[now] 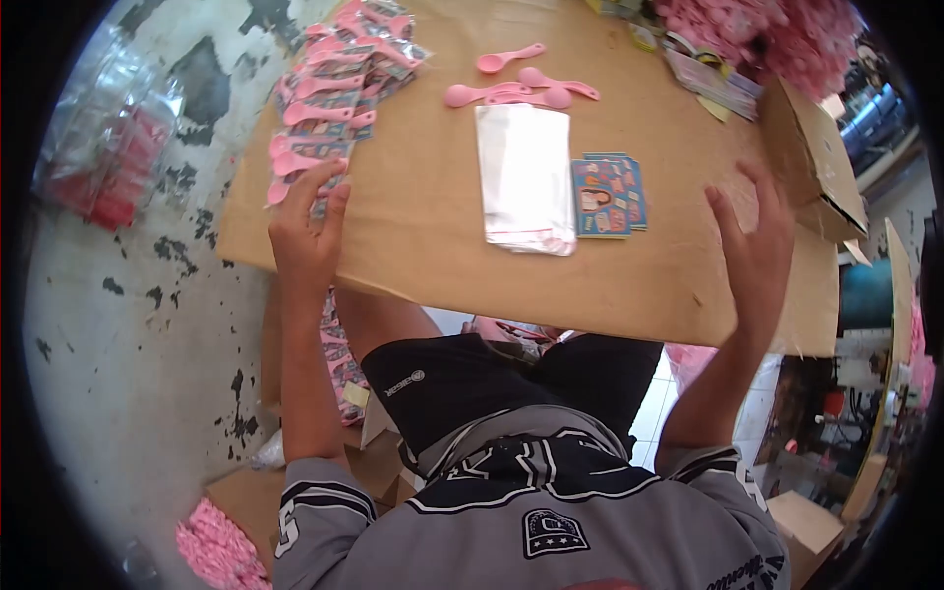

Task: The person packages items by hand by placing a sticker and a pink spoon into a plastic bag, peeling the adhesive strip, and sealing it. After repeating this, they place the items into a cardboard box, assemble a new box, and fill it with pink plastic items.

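My left hand (310, 221) is at the left edge of the table, over the lower end of a pile of bagged pink spoons (324, 110). Its thumb and forefinger are apart, and the bag under them is partly hidden. My right hand (757, 226) hovers over the right side of the table, fingers spread and holding nothing. Between the hands lies a stack of clear plastic bags (526, 177). Touching its right side is a small stack of blue printed cards (610, 197). Several loose pink spoons (511, 94) lie just beyond the bags.
The brown-covered table (442, 280) has its near edge above my lap. An open cardboard box (811, 162) stands at the right, with a pink heap (762, 39) behind it. Bundled packets (713, 79) lie at the far right. A stained wall (128, 324) borders the left side.
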Tool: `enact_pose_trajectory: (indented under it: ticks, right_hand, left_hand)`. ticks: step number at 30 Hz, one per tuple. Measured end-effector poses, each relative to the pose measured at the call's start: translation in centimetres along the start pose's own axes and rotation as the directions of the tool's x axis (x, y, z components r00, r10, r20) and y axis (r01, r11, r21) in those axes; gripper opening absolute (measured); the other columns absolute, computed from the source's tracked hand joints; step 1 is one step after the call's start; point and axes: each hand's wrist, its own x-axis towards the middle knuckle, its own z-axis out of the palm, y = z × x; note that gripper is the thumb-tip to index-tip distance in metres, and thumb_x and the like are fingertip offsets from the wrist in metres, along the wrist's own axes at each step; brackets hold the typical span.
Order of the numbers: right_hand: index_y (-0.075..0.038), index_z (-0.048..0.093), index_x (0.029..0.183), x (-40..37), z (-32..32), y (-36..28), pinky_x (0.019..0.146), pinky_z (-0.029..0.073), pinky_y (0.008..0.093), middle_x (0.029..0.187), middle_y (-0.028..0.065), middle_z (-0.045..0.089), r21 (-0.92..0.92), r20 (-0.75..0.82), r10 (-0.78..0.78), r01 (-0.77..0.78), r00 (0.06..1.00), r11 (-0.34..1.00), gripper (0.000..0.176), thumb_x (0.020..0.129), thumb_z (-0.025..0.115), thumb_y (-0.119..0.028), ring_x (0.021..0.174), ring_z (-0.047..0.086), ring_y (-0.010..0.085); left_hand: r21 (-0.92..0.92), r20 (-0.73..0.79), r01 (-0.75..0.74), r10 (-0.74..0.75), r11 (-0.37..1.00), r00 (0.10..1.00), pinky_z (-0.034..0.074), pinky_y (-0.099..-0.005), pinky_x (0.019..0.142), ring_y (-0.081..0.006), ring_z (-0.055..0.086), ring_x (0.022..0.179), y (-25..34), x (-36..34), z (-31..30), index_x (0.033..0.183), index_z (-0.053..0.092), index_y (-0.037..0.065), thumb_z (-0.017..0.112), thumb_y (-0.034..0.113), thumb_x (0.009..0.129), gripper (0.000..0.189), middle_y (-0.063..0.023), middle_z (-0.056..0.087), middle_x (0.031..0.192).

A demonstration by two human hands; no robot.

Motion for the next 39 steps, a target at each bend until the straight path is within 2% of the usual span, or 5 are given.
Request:
enact_pose_trajectory:
  ticks: [1,4,22,28,39]
  right_hand:
    - [-0.001,0.067,0.120,0.0,1.2,0.6,0.091,0.053,0.0398,0.113,0.0139,0.072,-0.478,-0.147,-0.143,0.056,0.979,0.876,0.033,0.098,0.072,-0.026,0.101,0.068,0.0283]
    - [-0.004,0.068,0.121,-0.5,3.5,-1.4,0.091,0.053,0.0426,0.118,0.0152,0.071,0.205,0.062,0.232,-0.240,0.971,0.949,0.034,0.097,0.073,-0.028,0.104,0.067,0.0326]
    - [0.000,0.065,0.091,-3.4,8.6,-2.9,0.069,0.048,0.0442,0.083,0.0155,0.068,0.349,0.351,0.365,-0.482,0.862,0.803,0.038,0.096,0.073,-0.037,0.073,0.063,0.0317]
    - [0.000,0.066,0.094,-3.7,8.4,-2.9,0.073,0.049,0.0467,0.089,0.0178,0.068,0.358,0.284,0.332,-0.421,0.899,0.833,0.036,0.100,0.067,-0.035,0.081,0.066,0.0365]
    - [0.000,0.065,0.095,-3.8,8.3,-2.6,0.074,0.049,0.0475,0.091,0.0181,0.067,0.338,0.259,0.298,-0.375,0.919,0.863,0.036,0.098,0.068,-0.035,0.082,0.065,0.0373]
  left_hand:
    - [-0.037,-0.018,0.060,-0.061,0.998,0.998,0.055,-0.0354,0.085,-0.0248,0.072,0.101,1.3,0.0,0.4,0.112,0.075,0.001,0.070,0.017,0.100,0.020,-0.0156,0.076,0.107]
    - [-0.115,0.159,0.202,-0.183,0.973,0.970,0.051,-0.0354,0.072,-0.0219,0.066,0.079,5.5,0.3,3.0,0.100,0.073,-0.001,0.070,0.021,0.101,0.023,-0.0126,0.072,0.088]
    - [-0.274,0.406,0.444,-0.316,0.853,0.857,0.050,-0.0332,0.062,-0.0154,0.059,0.068,7.4,2.9,9.6,0.092,0.067,-0.003,0.083,0.026,0.089,0.034,-0.0085,0.063,0.077]
    - [0.025,0.382,0.080,-0.084,0.996,0.920,0.050,-0.0320,0.063,-0.0151,0.064,0.069,8.6,2.7,9.6,0.092,0.066,-0.004,0.078,0.024,0.094,0.030,-0.0108,0.068,0.080]
    - [-0.391,0.487,0.502,-0.290,0.771,0.824,0.043,-0.0214,0.059,-0.0038,0.056,0.068,5.4,3.8,9.1,0.100,0.063,0.003,0.072,0.016,0.100,0.016,-0.0013,0.069,0.083]
